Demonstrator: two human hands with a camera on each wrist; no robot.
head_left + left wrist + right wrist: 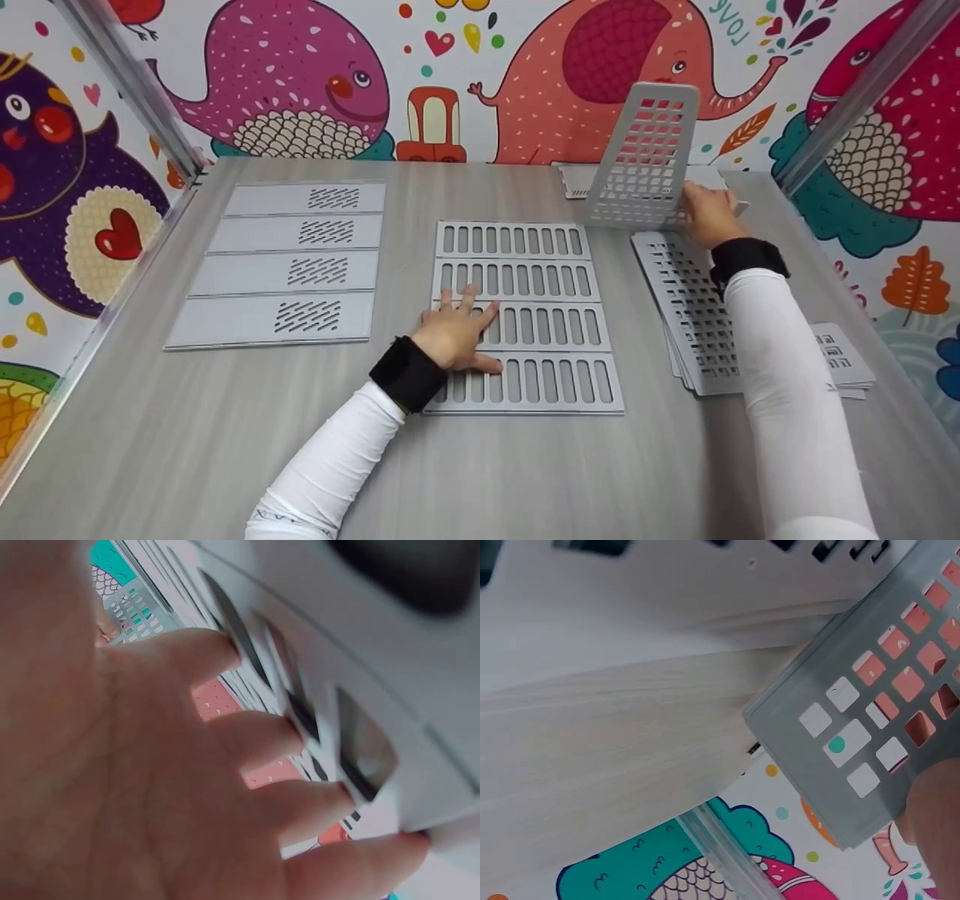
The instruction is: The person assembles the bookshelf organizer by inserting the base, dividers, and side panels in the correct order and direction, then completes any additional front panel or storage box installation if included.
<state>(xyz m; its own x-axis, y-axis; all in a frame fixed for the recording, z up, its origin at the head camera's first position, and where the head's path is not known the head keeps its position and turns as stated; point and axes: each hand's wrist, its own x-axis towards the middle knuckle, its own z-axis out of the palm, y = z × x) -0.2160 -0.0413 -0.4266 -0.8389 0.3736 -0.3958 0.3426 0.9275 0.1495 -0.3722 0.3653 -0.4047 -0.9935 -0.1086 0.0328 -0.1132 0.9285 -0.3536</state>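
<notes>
My right hand [710, 215] pinches the lower right edge of a grey perforated panel [634, 217], tipped up on its long side with the patterned wall showing through its square holes. In the right wrist view, the thumb lies at the edge of this perforated panel [802, 754]. My left hand [452, 334] rests with spread fingers on the left side of a block of slotted panels [525, 412], laid edge to edge in rows. Seen from the left wrist, the fingertips touch the slotted panel [420, 690] by its long openings.
Several flat panels with slanted slits [247, 319] lie in rows at left. Below my right hand is a stack of square-holed panels [709, 381], partly behind the forearm. Smaller pieces [847, 375] lie right of it. Another flat panel [574, 180] sits against the back wall.
</notes>
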